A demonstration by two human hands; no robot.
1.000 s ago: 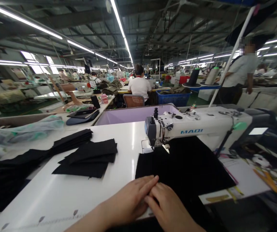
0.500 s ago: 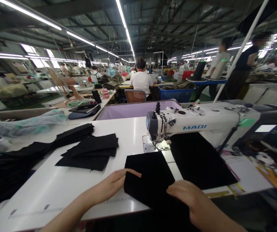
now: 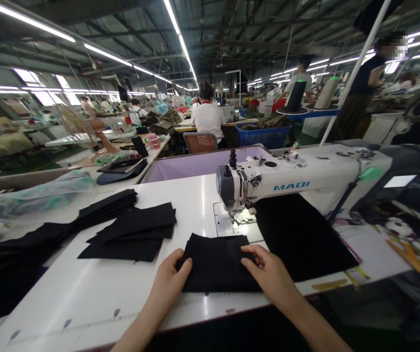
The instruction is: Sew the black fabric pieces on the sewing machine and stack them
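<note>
A folded black fabric piece point(image 3: 217, 266) lies in front of the sewing machine point(image 3: 283, 183), its lower edge close to the printed ruler on the table. My left hand point(image 3: 171, 274) grips its left edge, thumb on top and the other fingers partly hidden behind the cloth. At the right edge, my right hand point(image 3: 266, 269) pinches the fabric between thumb and fingers. A larger black fabric panel point(image 3: 301, 239) rests under the machine arm, just beyond my right hand. The lit needle area point(image 3: 241, 217) is a little above the folded piece.
Black cut pieces point(image 3: 132, 232) lie in a loose pile on the white table point(image 3: 103, 288), with more black fabric point(image 3: 22, 259) further left. Thread cones point(image 3: 296, 98) stand at the right. A person in a white top point(image 3: 208, 120) sits ahead.
The fabric between my hands is now folded over and lies flat, its lower part no longer hanging past the table edge. My right hand has moved up; my left has shifted to the fabric's side.
</note>
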